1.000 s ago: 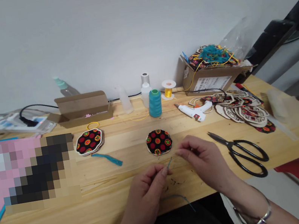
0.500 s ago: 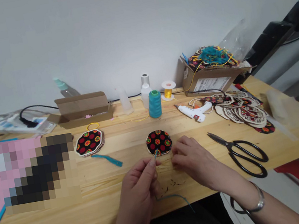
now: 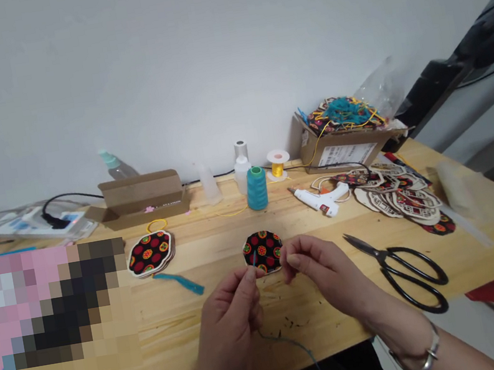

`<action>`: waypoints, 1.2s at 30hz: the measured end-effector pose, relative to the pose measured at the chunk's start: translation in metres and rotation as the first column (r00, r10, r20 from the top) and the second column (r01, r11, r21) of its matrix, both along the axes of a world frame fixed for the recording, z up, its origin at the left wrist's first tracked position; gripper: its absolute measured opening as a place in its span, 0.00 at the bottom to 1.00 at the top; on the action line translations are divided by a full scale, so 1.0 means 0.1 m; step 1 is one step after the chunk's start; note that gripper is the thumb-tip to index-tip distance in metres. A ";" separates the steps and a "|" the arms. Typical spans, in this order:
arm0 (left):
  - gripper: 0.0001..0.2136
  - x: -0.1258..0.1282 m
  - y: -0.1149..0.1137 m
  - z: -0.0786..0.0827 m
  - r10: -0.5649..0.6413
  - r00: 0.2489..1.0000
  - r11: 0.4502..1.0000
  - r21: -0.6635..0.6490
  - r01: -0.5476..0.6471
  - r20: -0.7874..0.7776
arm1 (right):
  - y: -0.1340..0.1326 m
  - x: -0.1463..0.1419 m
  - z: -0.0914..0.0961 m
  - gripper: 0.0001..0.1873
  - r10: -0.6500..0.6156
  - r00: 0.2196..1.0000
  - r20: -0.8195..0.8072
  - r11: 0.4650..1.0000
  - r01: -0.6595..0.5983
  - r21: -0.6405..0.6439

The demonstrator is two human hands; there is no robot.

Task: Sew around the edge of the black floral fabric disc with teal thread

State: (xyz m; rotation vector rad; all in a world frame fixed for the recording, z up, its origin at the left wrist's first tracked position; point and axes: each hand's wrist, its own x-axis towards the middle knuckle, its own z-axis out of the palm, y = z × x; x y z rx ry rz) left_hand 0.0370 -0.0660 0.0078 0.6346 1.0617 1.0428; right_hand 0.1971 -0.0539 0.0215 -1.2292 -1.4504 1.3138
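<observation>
So the left hand (image 3: 229, 317) pinches teal thread (image 3: 254, 259) near its tip, likely for control; right hand (image 3: 330, 272) apart, can't tell if holding anything.

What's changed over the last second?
The left hand has moved forward and leftward, so the tip of its teal thread now overlaps the patterned disc in view. The right hand has edged closer to the disc. The camera has tilted up slightly. Unchanged: the left grip on the thread, and where the disc, scissors and teal cone stand.
</observation>
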 end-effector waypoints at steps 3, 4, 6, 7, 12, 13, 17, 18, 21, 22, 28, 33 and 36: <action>0.09 0.03 0.07 0.03 0.019 0.999 0.999 0.043 -0.018 -0.039 | 0.03 -0.12 0.02 0.09 -0.121 0.985 -0.126 0.987 0.107 -0.119; 0.09 0.04 0.10 0.04 0.027 0.998 0.998 0.056 -0.024 -0.049 | 0.04 -0.15 0.02 0.09 -0.160 0.976 -0.150 0.981 0.141 -0.131; 0.09 0.07 0.17 0.07 0.040 0.997 0.997 0.075 -0.036 -0.059 | 0.06 -0.21 0.04 0.10 -0.220 0.959 -0.178 0.972 0.201 -0.120; 0.09 0.08 0.20 0.09 0.044 0.997 0.996 0.084 -0.039 -0.059 | 0.07 -0.24 0.05 0.10 -0.244 0.954 -0.177 0.968 0.229 -0.102; 0.09 0.13 0.26 0.16 0.043 0.999 0.996 0.078 -0.042 -0.011 | 0.07 -0.33 0.06 0.09 -0.348 0.935 -0.075 0.932 0.353 0.081; 0.09 0.14 0.26 0.17 0.045 0.999 0.997 0.058 -0.046 0.017 | 0.06 -0.35 0.05 0.08 -0.361 0.931 -0.057 0.923 0.366 0.123; 0.08 0.17 0.22 0.20 0.044 0.988 0.999 -0.019 -0.042 0.146 | 0.01 -0.39 -0.06 0.06 -0.371 0.928 0.021 0.893 0.351 0.282; 0.08 0.17 0.21 0.19 0.043 0.985 0.999 -0.030 -0.038 0.165 | 0.00 -0.39 -0.09 0.06 -0.373 0.927 0.044 0.883 0.340 0.325; 0.08 0.16 0.19 0.16 0.037 0.980 0.998 -0.049 -0.028 0.194 | -0.02 -0.38 -0.13 0.05 -0.369 0.925 0.097 0.854 0.295 0.428; 0.08 0.16 0.19 0.15 0.036 0.979 0.998 -0.053 -0.026 0.199 | -0.02 -0.38 -0.14 0.05 -0.364 0.925 0.109 0.848 0.281 0.449; 0.08 0.14 0.16 0.13 0.041 0.979 0.998 -0.058 -0.030 0.201 | -0.03 -0.37 -0.13 0.06 -0.326 0.932 0.159 0.843 0.211 0.495; 0.08 0.15 0.16 0.13 0.043 0.978 0.998 -0.054 -0.033 0.206 | -0.03 -0.34 -0.13 0.06 -0.322 0.924 0.206 0.840 0.179 0.512; 0.09 0.16 0.16 0.12 0.039 0.973 0.998 -0.059 -0.026 0.229 | -0.03 -0.33 -0.12 0.07 -0.315 0.924 0.217 0.842 0.166 0.514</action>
